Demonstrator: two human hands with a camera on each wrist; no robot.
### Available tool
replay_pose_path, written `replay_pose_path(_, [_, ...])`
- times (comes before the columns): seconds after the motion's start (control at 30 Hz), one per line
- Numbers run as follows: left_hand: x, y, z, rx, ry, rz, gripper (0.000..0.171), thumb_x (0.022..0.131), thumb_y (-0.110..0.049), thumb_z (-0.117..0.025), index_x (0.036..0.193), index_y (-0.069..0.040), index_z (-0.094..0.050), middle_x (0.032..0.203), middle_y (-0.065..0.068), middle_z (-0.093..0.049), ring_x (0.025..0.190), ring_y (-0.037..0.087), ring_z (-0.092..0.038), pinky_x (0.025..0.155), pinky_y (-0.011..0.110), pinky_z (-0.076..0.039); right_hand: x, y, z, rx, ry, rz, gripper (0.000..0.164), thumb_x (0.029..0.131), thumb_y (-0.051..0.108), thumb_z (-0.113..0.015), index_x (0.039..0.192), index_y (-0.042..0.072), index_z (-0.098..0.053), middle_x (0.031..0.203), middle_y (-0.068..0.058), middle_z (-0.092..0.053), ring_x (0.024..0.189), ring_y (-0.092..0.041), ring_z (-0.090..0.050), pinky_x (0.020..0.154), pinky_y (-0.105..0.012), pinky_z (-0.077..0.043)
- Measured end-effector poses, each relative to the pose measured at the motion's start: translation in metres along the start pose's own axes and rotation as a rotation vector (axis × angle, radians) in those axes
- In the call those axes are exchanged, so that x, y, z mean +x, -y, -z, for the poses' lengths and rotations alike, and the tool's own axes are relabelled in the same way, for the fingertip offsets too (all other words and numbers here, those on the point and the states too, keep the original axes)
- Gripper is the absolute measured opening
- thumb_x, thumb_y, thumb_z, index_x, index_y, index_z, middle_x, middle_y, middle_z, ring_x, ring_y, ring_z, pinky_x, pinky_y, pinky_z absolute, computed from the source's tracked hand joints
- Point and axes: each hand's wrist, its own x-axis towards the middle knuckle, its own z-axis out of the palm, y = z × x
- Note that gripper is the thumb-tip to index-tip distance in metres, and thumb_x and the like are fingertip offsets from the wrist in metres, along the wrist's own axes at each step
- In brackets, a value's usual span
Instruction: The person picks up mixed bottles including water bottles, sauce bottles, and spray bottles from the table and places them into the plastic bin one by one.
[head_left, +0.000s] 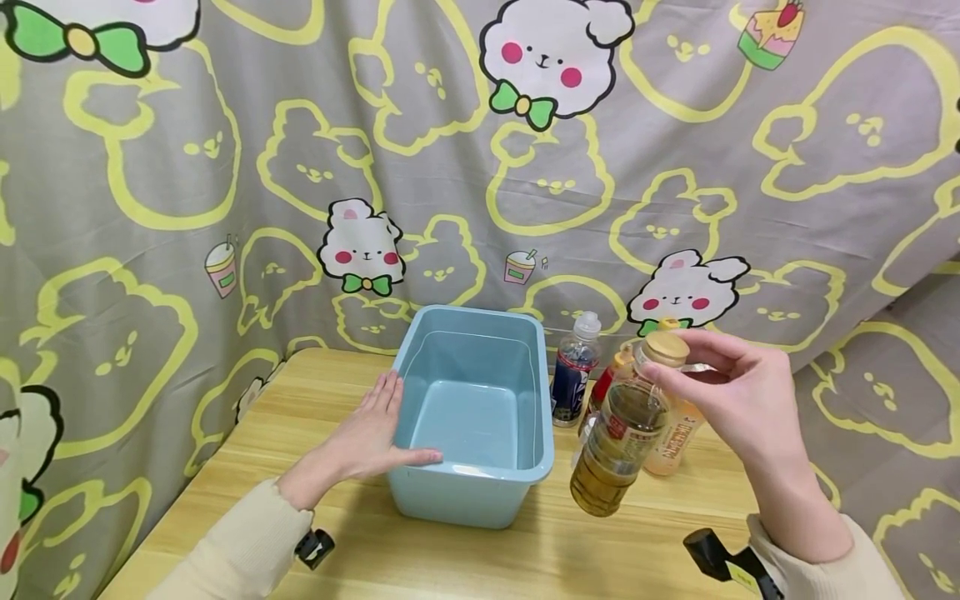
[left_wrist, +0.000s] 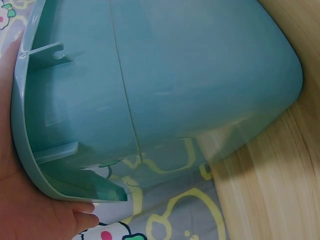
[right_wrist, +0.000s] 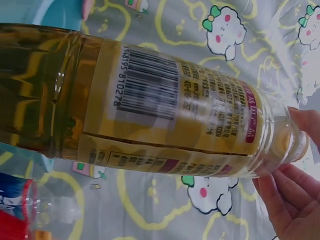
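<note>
By its cap, my right hand [head_left: 750, 400] pinches a clear drink bottle [head_left: 618, 442] of amber liquid, tilted over the table's right part. The right wrist view shows the bottle's yellow label [right_wrist: 170, 105] with a barcode, and fingertips around its neck end. A light blue plastic bin [head_left: 472, 496] stands to the left of the bottle, with bare walls and floor inside. My left hand [head_left: 367, 433] rests on the bin's near left corner, fingers straight along the left rim and thumb along the front rim. In the left wrist view the hand [left_wrist: 30, 215] lies against the rim [left_wrist: 19, 115].
Right of the bin stand a dark blue-labelled bottle [head_left: 572, 379], a red bottle [head_left: 602, 387] partly hidden, and an orange-labelled bottle [head_left: 667, 442] behind the held one. The wooden table [head_left: 322, 542] meets a patterned grey curtain [head_left: 450, 167] at the back and sides.
</note>
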Motion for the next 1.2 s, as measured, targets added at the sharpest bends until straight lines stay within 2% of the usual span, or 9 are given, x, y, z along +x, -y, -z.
replay_pose_path(0.2, [-0.001, 0.000, 0.001, 0.004, -0.005, -0.003, 0.118, 0.067, -0.078, -0.043, 0.136, 0.012, -0.013, 0.143, 0.027, -0.004, 0.131, 0.036, 0.000, 0.105, 0.045, -0.012, 0.008, 0.016, 0.001, -0.026, 0.007, -0.027, 0.035, 0.068, 0.014, -0.077, 0.101, 0.010, -0.068, 0.078, 0.016, -0.066, 0.060, -0.009, -0.064, 0.049, -0.020, -0.047])
replay_pose_path(0.5, [-0.001, 0.001, 0.001, 0.006, 0.006, 0.003, 0.118, 0.066, -0.078, -0.043, 0.136, 0.012, -0.013, 0.143, 0.027, -0.004, 0.131, 0.035, 0.000, 0.105, 0.045, -0.011, 0.027, 0.028, -0.007, -0.066, -0.027, -0.018, 0.037, 0.066, 0.022, -0.079, 0.099, 0.011, -0.067, 0.075, 0.021, -0.064, 0.069, -0.002, -0.061, 0.054, -0.016, -0.046])
replay_pose_path(0.73, [-0.001, 0.002, 0.001, 0.003, 0.005, 0.001, 0.118, 0.066, -0.079, -0.043, 0.136, 0.012, -0.013, 0.143, 0.027, -0.005, 0.131, 0.036, -0.001, 0.105, 0.045, -0.011, 0.043, 0.033, -0.018, -0.033, 0.004, -0.008, 0.039, 0.065, 0.025, -0.079, 0.100, 0.010, -0.067, 0.069, 0.015, -0.064, 0.076, -0.005, -0.057, 0.050, -0.021, -0.039])
replay_pose_path(0.83, [0.000, 0.002, 0.001, 0.006, 0.007, 0.001, 0.119, 0.066, -0.079, -0.042, 0.136, 0.012, -0.013, 0.143, 0.027, -0.004, 0.131, 0.036, -0.001, 0.105, 0.045, -0.011, 0.050, 0.037, -0.023, -0.011, 0.012, -0.003, 0.041, 0.065, 0.027, -0.079, 0.100, 0.010, -0.067, 0.067, 0.013, -0.064, 0.078, -0.007, -0.056, 0.052, -0.023, -0.038])
replay_pose_path(1.03, [0.000, 0.001, 0.002, 0.007, 0.009, 0.000, 0.119, 0.066, -0.079, -0.043, 0.136, 0.012, -0.013, 0.143, 0.026, -0.004, 0.131, 0.035, 0.000, 0.105, 0.044, -0.011, 0.061, 0.042, -0.036, 0.008, 0.008, -0.036, 0.047, 0.064, 0.034, -0.079, 0.101, 0.008, -0.066, 0.069, 0.015, -0.064, 0.079, -0.007, -0.058, 0.061, -0.024, -0.042])
replay_pose_path(1.2, [0.000, 0.000, 0.003, 0.001, 0.018, 0.002, 0.118, 0.066, -0.079, -0.043, 0.137, 0.011, -0.012, 0.143, 0.026, -0.003, 0.132, 0.035, 0.001, 0.105, 0.044, -0.011, 0.071, 0.039, -0.048, 0.019, 0.014, -0.034, 0.049, 0.063, 0.035, -0.079, 0.100, 0.006, -0.066, 0.077, 0.008, -0.066, 0.077, -0.007, -0.061, 0.061, -0.023, -0.045])
